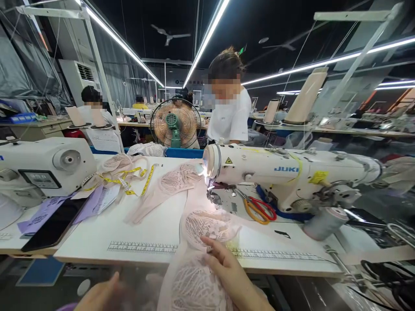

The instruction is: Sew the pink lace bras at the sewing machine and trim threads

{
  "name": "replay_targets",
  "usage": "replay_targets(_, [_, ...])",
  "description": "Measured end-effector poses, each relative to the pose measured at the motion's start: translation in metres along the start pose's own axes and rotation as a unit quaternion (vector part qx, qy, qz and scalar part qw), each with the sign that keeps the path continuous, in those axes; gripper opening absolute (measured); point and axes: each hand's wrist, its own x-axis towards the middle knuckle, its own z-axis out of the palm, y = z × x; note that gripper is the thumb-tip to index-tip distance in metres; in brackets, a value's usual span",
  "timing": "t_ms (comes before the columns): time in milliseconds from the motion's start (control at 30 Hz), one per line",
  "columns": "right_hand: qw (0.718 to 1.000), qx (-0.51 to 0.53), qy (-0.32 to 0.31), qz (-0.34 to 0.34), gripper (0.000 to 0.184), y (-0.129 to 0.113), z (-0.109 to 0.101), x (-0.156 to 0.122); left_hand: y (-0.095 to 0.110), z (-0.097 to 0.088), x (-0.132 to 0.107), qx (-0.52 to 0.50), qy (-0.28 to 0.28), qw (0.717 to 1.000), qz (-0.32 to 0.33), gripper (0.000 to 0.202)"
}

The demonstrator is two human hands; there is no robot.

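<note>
While the pink lace (pixel 207 226) is draping over the table (pixel 129 235) edge before the sewing machine (pixel 285 170), the right hand (pixel 228 272) is laying stretched fingers on it, seemingly smoothing it, which is calling for a light touch; the blurred left hand (pixel 100 296) is showing no readable pose.

Two sewing machines (pixel 42 168) (pixel 285 170), two hands (pixel 100 297) (pixel 228 270), one fan (pixel 175 122), one pair of scissors (pixel 257 208), one tape measure (pixel 136 179) (yellow)

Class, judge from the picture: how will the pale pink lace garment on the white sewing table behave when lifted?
Probably floppy: the pale pink lace garment drapes over the white sewing table's edge and wrinkles by the right hand. Likely very light, since its mesh is see-through. It may snag easily, being open lacework.
</note>
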Motion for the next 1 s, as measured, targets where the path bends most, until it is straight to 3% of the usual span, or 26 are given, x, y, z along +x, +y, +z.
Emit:
replay_targets(67, [1.000,0.009,-0.006,0.002,0.056,0.000,0.000,0.000,0.027,-0.008,-0.002,0.030,-0.049,0.998,-0.015,0.059])
replay_targets(133, [1.000,0.013,-0.004,0.002,0.056,0.003,-0.001,0.002,0.059,-0.003,0.002,0.058,-0.060,0.996,0.035,0.066])
replay_targets(167, [1.000,0.014,-0.005,0.004,0.057,0.005,-0.001,0.003,0.073,0.005,0.005,0.079,-0.049,0.993,0.077,0.067])
replay_targets(233, [1.000,0.015,-0.011,0.008,0.059,0.010,-0.001,0.004,0.088,0.031,0.006,0.148,-0.079,0.975,0.145,0.063])
replay_targets(367, [0.999,0.038,-0.010,0.018,0.063,0.011,0.000,0.002,0.076,0.090,0.001,0.321,-0.203,0.888,0.262,0.046])
replay_targets(467, [0.995,0.088,-0.014,0.047,0.065,0.001,0.003,-0.003,0.067,0.119,0.007,0.358,-0.241,0.838,0.333,0.040])
replay_targets(533, [0.988,0.137,-0.028,0.070,0.066,-0.009,0.007,-0.006,0.076,0.135,0.020,0.349,-0.248,0.834,0.348,0.041])
replay_targets(667, [0.965,0.250,-0.046,0.058,0.071,-0.029,0.017,-0.004,0.115,0.174,0.054,0.382,-0.231,0.835,0.323,0.038])
replay_targets(800, [0.976,0.210,-0.061,0.013,0.073,-0.041,0.021,-0.001,0.145,0.213,0.068,0.460,-0.260,0.795,0.297,0.023])
replay_targets(867, [0.980,0.179,-0.089,-0.017,0.073,-0.041,0.018,-0.001,0.146,0.229,0.064,0.525,-0.290,0.732,0.322,0.023])
replay_targets(933, [0.980,0.164,-0.110,-0.032,0.076,-0.035,0.014,0.002,0.139,0.240,0.060,0.590,-0.315,0.635,0.388,0.031])
replay_targets(1000, [0.982,0.147,-0.116,0.000,0.079,-0.023,0.012,0.006,0.127,0.246,0.061,0.617,-0.331,0.550,0.455,0.041])
